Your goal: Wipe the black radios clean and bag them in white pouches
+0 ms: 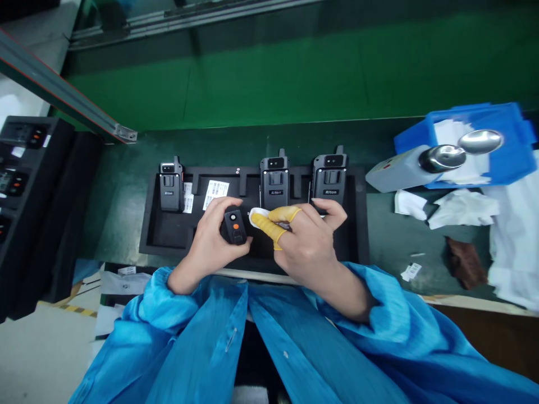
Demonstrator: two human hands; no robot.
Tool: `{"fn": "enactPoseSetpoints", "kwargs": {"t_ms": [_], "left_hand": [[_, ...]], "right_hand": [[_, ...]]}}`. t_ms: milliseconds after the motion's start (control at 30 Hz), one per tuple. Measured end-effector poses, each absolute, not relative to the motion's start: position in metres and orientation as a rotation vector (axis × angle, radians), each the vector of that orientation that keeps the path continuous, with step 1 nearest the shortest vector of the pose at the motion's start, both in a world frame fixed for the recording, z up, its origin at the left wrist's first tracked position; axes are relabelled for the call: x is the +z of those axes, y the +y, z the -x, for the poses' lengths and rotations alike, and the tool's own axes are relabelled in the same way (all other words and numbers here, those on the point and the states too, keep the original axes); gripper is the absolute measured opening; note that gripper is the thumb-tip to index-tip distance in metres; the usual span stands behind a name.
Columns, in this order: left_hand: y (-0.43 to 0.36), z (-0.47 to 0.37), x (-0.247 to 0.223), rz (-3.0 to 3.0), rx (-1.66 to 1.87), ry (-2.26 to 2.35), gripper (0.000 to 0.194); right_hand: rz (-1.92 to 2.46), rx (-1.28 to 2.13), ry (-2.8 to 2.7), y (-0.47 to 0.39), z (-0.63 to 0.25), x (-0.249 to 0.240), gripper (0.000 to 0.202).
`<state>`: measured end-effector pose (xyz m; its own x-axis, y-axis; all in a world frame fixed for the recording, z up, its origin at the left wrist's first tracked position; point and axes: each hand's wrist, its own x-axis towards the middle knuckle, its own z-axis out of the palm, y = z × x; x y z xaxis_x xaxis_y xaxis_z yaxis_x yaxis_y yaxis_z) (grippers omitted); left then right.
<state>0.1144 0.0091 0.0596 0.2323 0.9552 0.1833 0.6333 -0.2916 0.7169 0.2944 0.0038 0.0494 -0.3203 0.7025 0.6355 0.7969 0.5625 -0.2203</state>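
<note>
My left hand (214, 238) is closed round a black handheld radio (235, 226), turned so that an end with an orange button and a round light spot faces me. In my right hand (306, 238), yellow cots cover some fingers, which pinch a small white wipe (257, 217) just right of the radio, with a narrow gap between them. Beneath both hands lies a black foam tray (164, 239) with compartments. Standing in it are a radio at the left (169, 188), a radio near the middle (274, 182) and another at the right (329, 178), their backs towards me.
White labels (216, 193) lie in the tray. To the right are a pump bottle (404, 168), a blue bin (505, 146) of white wipes, crumpled wipes (463, 209) and a brown scrap (465, 262). Stacked foam trays (37, 224) with radios stand at the left, beside a metal post (63, 84).
</note>
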Motion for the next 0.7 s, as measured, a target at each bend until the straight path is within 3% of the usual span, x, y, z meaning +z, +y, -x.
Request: {"fn": "enactPoseSetpoints", "kwargs": {"t_ms": [133, 333, 533, 700], "left_hand": [[0.017, -0.111, 0.059, -2.022, 0.853, 1.486, 0.051], [0.081, -0.105, 0.055, -1.981, 0.706, 1.99, 0.061], [0.118, -0.111, 0.045, -2.017, 0.531, 2.114, 0.049], [0.095, -0.084, 0.051, -2.12, 0.661, 2.095, 0.041]], "right_hand": [[1.213, -0.14, -2.053, 0.004, -0.301, 0.047, 0.028], [1.273, -0.112, -2.0, 0.004, -0.309, 0.05, 0.03], [1.296, -0.133, -2.003, -0.001, -0.309, 0.052, 0.028], [1.33, -0.147, -1.994, -0.004, -0.321, 0.049, 0.026]]}}
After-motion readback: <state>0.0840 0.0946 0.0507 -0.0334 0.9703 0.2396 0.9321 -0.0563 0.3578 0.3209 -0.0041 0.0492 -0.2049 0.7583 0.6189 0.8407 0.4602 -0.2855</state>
